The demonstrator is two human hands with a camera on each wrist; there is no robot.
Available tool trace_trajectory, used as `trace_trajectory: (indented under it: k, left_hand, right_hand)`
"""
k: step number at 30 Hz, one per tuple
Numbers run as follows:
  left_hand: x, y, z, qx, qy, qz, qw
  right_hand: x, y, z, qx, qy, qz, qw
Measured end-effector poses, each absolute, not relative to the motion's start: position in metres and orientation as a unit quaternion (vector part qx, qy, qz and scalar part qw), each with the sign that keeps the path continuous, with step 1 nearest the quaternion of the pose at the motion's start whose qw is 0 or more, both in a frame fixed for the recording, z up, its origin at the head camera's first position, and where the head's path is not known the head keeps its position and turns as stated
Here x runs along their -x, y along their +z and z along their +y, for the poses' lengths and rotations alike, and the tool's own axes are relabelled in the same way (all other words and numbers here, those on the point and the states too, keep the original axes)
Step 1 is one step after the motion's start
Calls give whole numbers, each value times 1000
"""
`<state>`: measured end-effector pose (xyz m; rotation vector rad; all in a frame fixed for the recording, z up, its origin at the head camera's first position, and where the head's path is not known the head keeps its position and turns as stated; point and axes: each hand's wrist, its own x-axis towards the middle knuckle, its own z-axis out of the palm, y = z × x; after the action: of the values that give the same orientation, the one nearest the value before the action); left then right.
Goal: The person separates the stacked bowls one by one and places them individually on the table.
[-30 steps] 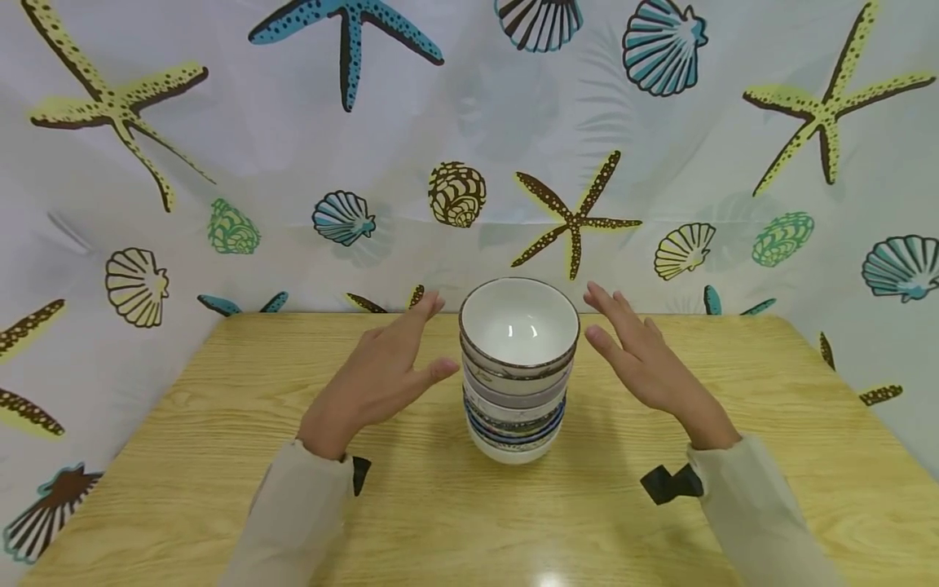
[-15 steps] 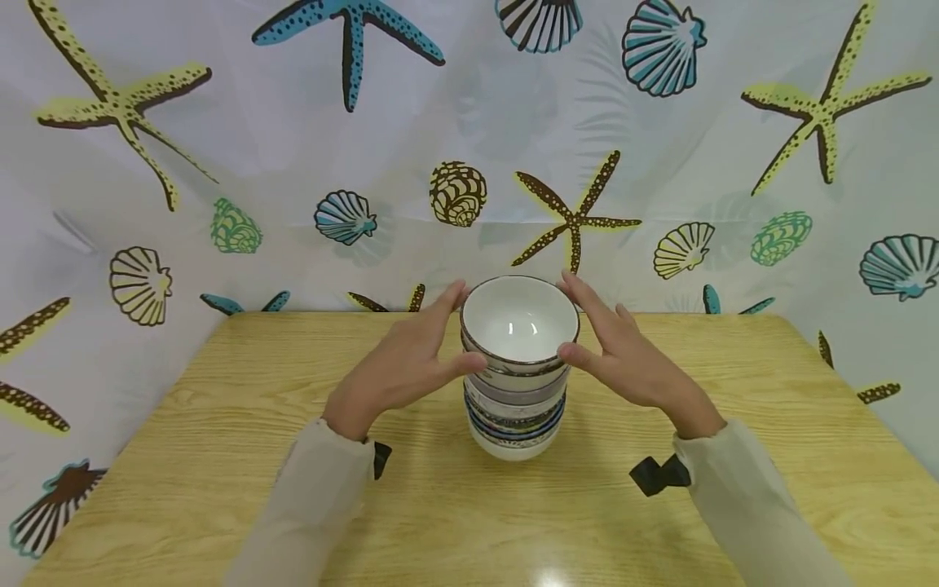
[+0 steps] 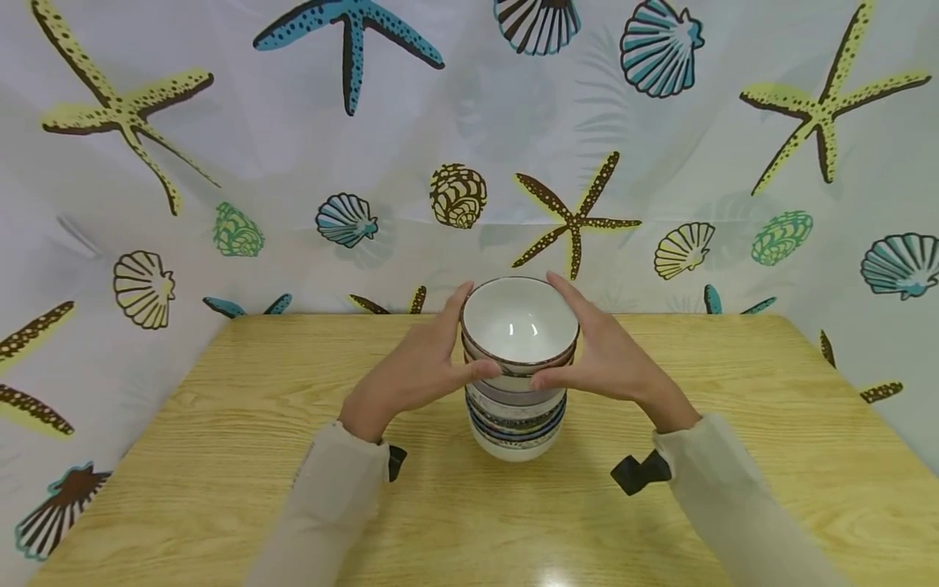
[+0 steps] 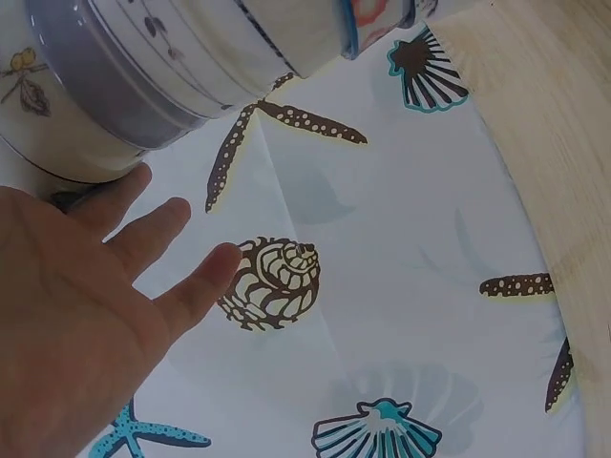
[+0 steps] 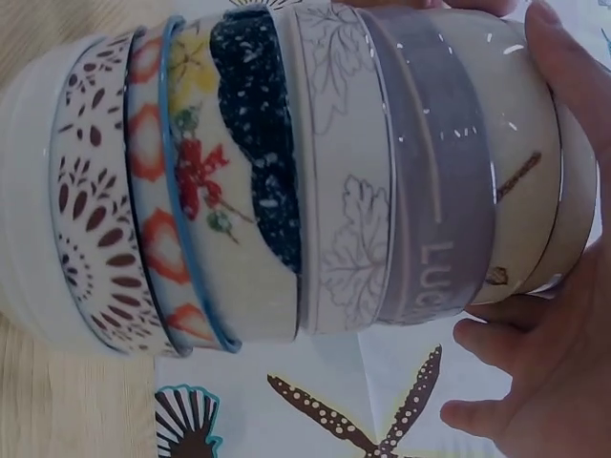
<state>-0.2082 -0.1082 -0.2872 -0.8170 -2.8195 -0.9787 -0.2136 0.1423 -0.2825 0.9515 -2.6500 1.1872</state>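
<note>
A tall stack of nested bowls [image 3: 516, 412] stands upright at the middle of the wooden table. Uppermost is a white bowl [image 3: 519, 322] with a thin dark rim. My left hand [image 3: 411, 367] grips its left side, thumb in front and fingers round the back. From the right, my right hand [image 3: 612, 363] holds the same bowl likewise, its thumb near the left one. Below it the right wrist view shows a purple-grey bowl [image 5: 439, 172] with raised letters, a leaf-patterned bowl [image 5: 344, 172] and several others. The far-side fingertips are partly hidden.
The wooden table [image 3: 242, 440] runs back to a white cloth [image 3: 411, 147] printed with starfish and shells. Dark pieces [image 3: 641, 473] stick out at the cuffs of both light sleeves [image 3: 734, 489].
Both hands have moved inward from either side of the stack, and now their thumbs and fingers are round the top bowl. The stack stays in place.
</note>
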Motion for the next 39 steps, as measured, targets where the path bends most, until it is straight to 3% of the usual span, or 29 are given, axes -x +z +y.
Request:
trace_trajectory:
  k: [12,39]
  left_hand:
    - [208,-295,-107,280,-369,-886,-10]
    - [208,-298,-101,293,-402,-868,3]
  right_hand:
    - [214,-288,135,-293,464,-835,37]
    - [210,-289,129,-283,474,-832,61]
